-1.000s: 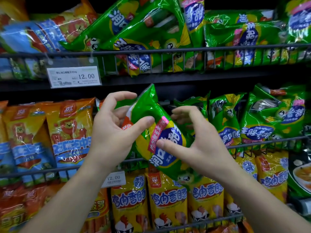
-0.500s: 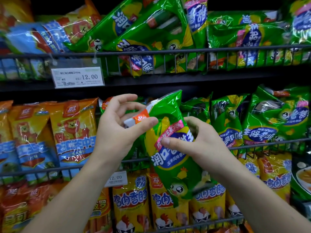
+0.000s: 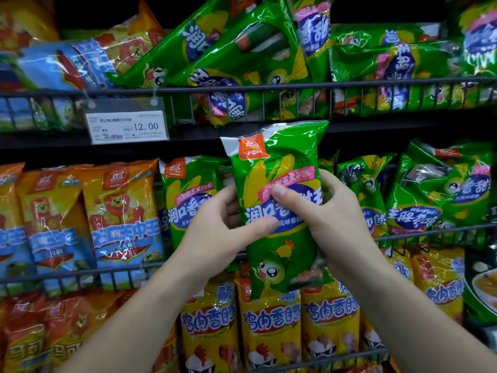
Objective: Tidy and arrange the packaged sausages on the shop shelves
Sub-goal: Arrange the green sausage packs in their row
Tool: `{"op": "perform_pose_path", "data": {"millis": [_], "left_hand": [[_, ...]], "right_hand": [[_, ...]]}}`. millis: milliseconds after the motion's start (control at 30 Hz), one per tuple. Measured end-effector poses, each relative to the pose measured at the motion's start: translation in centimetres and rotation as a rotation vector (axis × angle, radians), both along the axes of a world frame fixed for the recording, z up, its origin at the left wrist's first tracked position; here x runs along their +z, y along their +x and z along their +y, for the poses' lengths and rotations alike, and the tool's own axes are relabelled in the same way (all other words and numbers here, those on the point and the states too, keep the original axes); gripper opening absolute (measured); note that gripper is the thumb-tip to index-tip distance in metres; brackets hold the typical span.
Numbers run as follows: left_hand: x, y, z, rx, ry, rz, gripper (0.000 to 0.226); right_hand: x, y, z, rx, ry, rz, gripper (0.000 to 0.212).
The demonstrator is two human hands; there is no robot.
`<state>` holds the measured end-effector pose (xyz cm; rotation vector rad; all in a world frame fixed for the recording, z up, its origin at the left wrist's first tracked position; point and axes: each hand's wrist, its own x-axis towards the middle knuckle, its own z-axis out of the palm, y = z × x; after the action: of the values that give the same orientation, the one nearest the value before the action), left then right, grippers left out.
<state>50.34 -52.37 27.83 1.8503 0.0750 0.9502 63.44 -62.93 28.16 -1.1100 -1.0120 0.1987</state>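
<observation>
We've got 2 hands on it: left hand [image 3: 215, 232] and right hand [image 3: 330, 219] each pinch the green corn sausage pack [image 3: 282, 251], held upright in front of the middle shelf. The film looks slick, so it could slip. Pushing it past the wire rail [image 3: 430, 231] could knock over the standing green pack [image 3: 188, 189].

Held pack [image 3: 279, 211]: upright between your left hand [image 3: 215, 238] and right hand [image 3: 336, 219] — before the middle shelf [image 3: 430, 232]
Twin pack [image 3: 188, 195]: behind your left hand
Price tag [image 3: 126, 126]: upper rail [image 3: 349, 83], above left
</observation>
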Motion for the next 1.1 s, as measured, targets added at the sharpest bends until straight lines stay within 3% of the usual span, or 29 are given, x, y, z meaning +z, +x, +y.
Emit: {"op": "perform_pose_path", "data": {"millis": [200,933,1100], "left_hand": [[-0.1,0.2,0.2,0.053,0.024,-0.025,0.031],[3.3,2.1,3.9,0.192,0.057,-0.097,0.035],[2.4,2.5,4.9,0.247,0.041,-0.034,0.039]], "right_hand": [[0.6,0.3,-0.1,-0.016,-0.038,-0.074,0.035],[3.6,1.9,4.5,-0.226,0.054,-0.302,0.05],[2.9,2.8,5.3,-0.228,-0.049,-0.365,0.052]]}}
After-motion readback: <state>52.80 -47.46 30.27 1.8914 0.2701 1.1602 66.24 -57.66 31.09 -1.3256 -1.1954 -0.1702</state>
